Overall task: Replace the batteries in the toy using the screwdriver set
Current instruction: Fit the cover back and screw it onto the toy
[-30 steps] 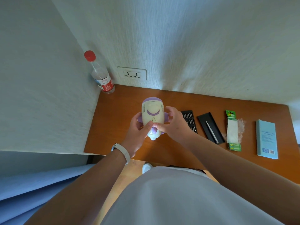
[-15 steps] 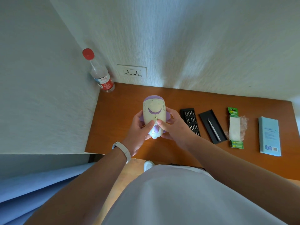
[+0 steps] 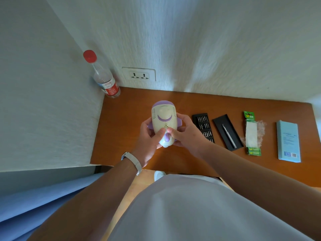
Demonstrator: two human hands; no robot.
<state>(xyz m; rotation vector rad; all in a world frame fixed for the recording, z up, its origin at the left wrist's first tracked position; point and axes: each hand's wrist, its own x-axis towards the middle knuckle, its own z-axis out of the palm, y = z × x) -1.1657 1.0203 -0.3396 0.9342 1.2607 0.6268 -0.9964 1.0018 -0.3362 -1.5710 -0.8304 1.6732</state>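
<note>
A cream and purple toy [image 3: 163, 119] is held above the wooden desk [image 3: 132, 105], underside facing me. My left hand [image 3: 147, 136] grips its left side, thumb pressing near a small latch on the cover. My right hand [image 3: 185, 134] grips the right side, its thumb meeting the left thumb at the toy's middle. To the right on the desk lie a black tray of screwdriver bits [image 3: 204, 126], a black tray with the screwdriver handle [image 3: 227, 132], and a green pack of batteries [image 3: 251, 133].
A plastic bottle with a red cap [image 3: 104, 79] stands in the left back corner beside a wall socket [image 3: 139, 74]. A pale blue box [image 3: 288, 141] lies at the far right. Walls close in on the left and back. A blue sheet [image 3: 34, 197] is at lower left.
The view has shifted slightly. Both hands keep the toy, and the thumbs have moved a little lower on its underside.
</note>
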